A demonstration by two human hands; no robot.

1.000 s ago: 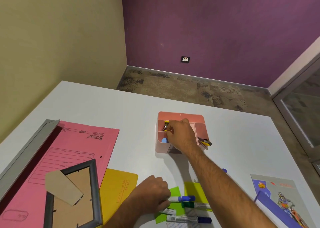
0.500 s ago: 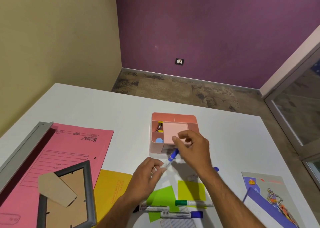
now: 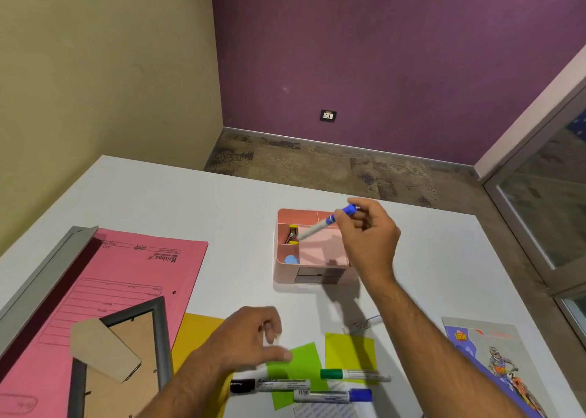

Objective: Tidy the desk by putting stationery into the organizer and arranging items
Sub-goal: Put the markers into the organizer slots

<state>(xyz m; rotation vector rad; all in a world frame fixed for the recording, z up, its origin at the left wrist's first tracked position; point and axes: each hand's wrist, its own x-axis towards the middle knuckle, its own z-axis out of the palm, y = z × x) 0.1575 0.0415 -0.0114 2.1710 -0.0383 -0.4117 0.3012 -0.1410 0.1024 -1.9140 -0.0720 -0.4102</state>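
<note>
- My right hand is raised over the pink organizer, forearm reaching in from the lower right, wrist bent slightly down.
- Its thumb and fingers pinch a blue-capped marker near the cap; the marker slants, its white barrel pointing down-left over the organizer's middle compartments.
- The organizer sits mid-desk; a yellow item lies in one left compartment and a blue round item in the one nearer me.
- My left hand hovers low at the near edge, palm down, fingers loosely curved and holding nothing, thumb tip over a green note.
- Just below it lie a black marker, a green marker and a blue marker.
- A pink folder and a picture frame lie to the left.
</note>
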